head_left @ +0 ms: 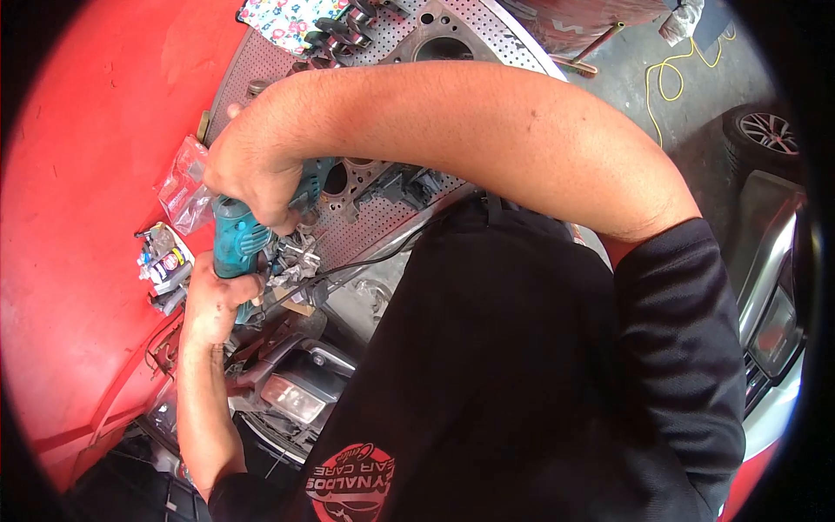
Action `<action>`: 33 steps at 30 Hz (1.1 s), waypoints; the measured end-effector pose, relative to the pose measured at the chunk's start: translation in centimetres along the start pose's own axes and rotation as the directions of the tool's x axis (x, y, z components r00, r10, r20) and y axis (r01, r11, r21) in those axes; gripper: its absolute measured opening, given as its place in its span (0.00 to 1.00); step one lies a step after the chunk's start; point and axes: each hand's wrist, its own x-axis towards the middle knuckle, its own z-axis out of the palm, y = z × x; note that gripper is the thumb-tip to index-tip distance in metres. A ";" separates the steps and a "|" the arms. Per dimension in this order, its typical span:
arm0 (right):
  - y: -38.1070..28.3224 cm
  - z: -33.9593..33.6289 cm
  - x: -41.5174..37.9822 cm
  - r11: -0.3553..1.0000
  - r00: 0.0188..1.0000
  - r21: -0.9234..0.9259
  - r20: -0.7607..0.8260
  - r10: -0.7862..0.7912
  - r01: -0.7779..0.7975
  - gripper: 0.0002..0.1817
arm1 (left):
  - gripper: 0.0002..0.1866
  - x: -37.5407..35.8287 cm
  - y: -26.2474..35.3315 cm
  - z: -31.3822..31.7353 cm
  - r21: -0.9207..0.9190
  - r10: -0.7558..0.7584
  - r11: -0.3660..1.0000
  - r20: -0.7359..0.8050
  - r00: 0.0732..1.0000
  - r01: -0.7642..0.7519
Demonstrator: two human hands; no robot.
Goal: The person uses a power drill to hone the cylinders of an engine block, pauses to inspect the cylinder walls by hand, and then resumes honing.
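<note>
My left hand [216, 300] is wrapped round the handle of a teal corded power drill [237, 230]. My right hand [257, 178] grips the drill's upper body from above, its fingers curled over the housing. The tool's working end is hidden behind my right hand and forearm. A black cord [348, 264] trails from the handle towards my body. Beyond my right forearm lies a metal engine block [439, 30] with large round bores, partly covered by the arm. Crumpled foil-like material [296, 257] sits just beside the drill.
The perforated bench [261, 56] holds a crankshaft [344, 35] and a floral cloth [283, 22]. A plastic bag [185, 187] and small bottles [165, 261] rest by the red panel [87, 217]. A headlight [296, 398] lies below; a wheel [765, 130] and yellow cord [663, 87] are right.
</note>
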 end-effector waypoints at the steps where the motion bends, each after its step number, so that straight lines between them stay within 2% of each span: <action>1: 0.1 0.1 -0.1 1.000 1.000 0.001 -0.003 0.013 -0.013 0.31 | 0.10 0.2 -0.1 0.1 0.013 -0.010 1.000 -0.005 1.000 0.011; 7: 1.2 1.1 -0.2 0.999 0.999 -0.017 -0.029 0.045 -0.045 0.33 | 0.08 1.3 0.3 1.1 -0.002 -0.021 1.000 -0.003 1.000 0.021; 10: 1.9 2.5 0.0 0.992 0.990 -0.045 -0.084 0.113 -0.117 0.33 | 0.07 2.7 -0.7 1.4 0.029 -0.017 0.999 0.022 1.000 0.016; 13: 3.1 3.0 -0.3 0.993 0.993 -0.014 0.007 0.117 -0.117 0.35 | 0.06 4.6 -1.9 2.0 0.051 -0.037 0.998 0.039 0.999 0.035; 16: 4.5 4.4 -0.5 0.988 0.988 0.013 -0.011 0.157 -0.157 0.41 | 0.05 5.9 -1.0 3.8 0.024 0.017 1.000 0.050 0.999 -0.019; 19: 5.6 5.5 -1.0 0.974 0.975 0.015 -0.008 0.224 -0.224 0.46 | 0.05 8.3 -2.9 4.3 0.093 0.018 0.995 0.048 0.999 -0.023; 22: 6.4 6.1 -1.5 0.968 0.969 0.035 0.026 0.246 -0.247 0.48 | 0.05 9.2 -2.8 5.4 0.096 0.010 0.995 0.045 0.999 -0.015; 33: 7.6 6.7 -2.0 0.953 0.957 0.105 -0.021 0.288 -0.284 0.50 | 0.05 10.2 -1.6 5.9 0.084 -0.019 0.996 0.058 0.998 0.014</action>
